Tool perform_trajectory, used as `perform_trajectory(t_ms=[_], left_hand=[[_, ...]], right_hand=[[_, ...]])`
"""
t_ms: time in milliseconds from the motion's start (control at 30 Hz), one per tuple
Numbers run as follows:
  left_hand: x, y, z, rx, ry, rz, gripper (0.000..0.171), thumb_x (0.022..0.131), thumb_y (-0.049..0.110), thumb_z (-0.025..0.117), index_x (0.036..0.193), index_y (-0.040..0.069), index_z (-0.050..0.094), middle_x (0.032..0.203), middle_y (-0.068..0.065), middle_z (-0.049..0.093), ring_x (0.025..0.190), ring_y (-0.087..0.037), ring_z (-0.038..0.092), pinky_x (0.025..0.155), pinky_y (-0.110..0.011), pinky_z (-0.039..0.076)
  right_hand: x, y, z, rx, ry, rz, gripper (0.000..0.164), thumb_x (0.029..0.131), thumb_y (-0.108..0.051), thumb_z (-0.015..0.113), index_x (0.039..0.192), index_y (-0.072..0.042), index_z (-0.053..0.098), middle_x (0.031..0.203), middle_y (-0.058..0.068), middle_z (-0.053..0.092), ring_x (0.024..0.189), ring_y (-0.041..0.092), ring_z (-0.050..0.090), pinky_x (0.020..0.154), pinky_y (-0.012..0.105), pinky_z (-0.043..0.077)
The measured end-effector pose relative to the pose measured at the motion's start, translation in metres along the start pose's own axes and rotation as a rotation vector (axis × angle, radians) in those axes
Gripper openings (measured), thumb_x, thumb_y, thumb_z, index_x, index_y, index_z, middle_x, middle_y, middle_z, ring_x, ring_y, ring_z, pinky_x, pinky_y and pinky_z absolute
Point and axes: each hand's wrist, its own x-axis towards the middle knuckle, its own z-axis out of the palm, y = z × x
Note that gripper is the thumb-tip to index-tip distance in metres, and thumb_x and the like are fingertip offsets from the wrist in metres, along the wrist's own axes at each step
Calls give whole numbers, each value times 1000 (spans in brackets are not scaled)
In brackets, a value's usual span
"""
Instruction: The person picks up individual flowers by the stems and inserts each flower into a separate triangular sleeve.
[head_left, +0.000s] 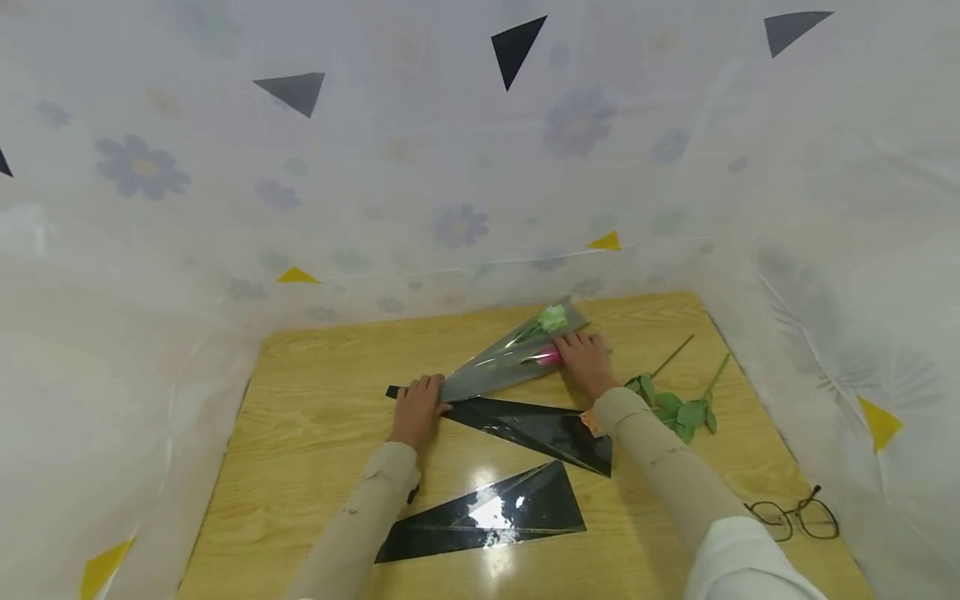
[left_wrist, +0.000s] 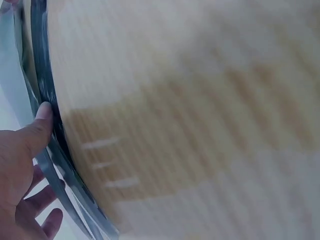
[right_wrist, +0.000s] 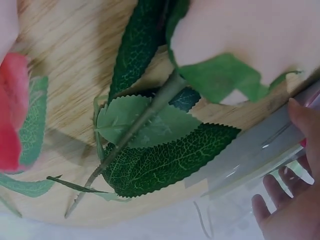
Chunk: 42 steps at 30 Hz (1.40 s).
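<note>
A clear-fronted flower sleeve (head_left: pixel 487 367) lies slantwise on the table, with a white flower (head_left: pixel 553 317) and a pink flower (head_left: pixel 548 357) inside. My left hand (head_left: pixel 418 411) holds its narrow end. In the left wrist view the thumb (left_wrist: pixel 44 116) lies on a dark edge, the other fingers beyond it. At the wide end my right hand (head_left: pixel 587 364) grips the near side by the pink flower, thumb (right_wrist: pixel 299 116) and fingers on either side of the film. Two black flower sleeves (head_left: pixel 540 427) (head_left: pixel 480 515) lie nearer me, one partly under the left hand.
Leafy artificial flower stems (head_left: pixel 690 412) lie at the right, their blooms hidden by my right forearm in the head view. A pale bloom (right_wrist: pixel 235 35) and a red-pink bloom (right_wrist: pixel 12 112) show in the right wrist view. Glasses (head_left: pixel 795 518) lie at the near right corner.
</note>
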Motion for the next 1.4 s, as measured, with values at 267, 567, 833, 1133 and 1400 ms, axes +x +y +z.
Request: perform_trajectory(t_ms=[267,567,833,1133,1400], left_hand=[[16,-15,4,-14,13,-53,53,84,36,64,127,10,49,119,-10,55,109,-29,50,89,-49,36],[26,-16,0,-38,66,-41,53,81,30,69,127,10,50,124,-10,53,115,-30,47,92,-51,35],[12,-4,-5,24,96,188,48,84,25,68,128,11,51,127,-8,51,117,-27,46,90,-51,36],[-64,48,-7,-69,29,354,48,87,30,64,130,13,50,130,-2,49,120,-20,44,89,-44,39],[-113,81,-5,-42,-71,405,73,82,51,63,140,14,38,137,-1,43,122,-18,41,89,-42,41]], right_hand=[[5,-6,4,79,15,-10,44,86,-15,65,127,-5,50,118,15,53,109,31,52,89,48,40],[9,-11,6,46,161,4,33,84,-16,68,114,-9,55,107,12,56,99,31,54,85,48,39],[-14,-26,5,154,313,-34,49,83,-9,65,129,-8,50,123,15,52,112,35,47,90,59,34],[-107,-62,-44,869,93,236,26,88,-10,59,114,-5,63,105,8,63,87,18,60,75,40,46],[-169,-77,-46,1090,-90,478,20,89,-10,60,107,-4,66,95,5,67,82,13,61,67,27,48]])
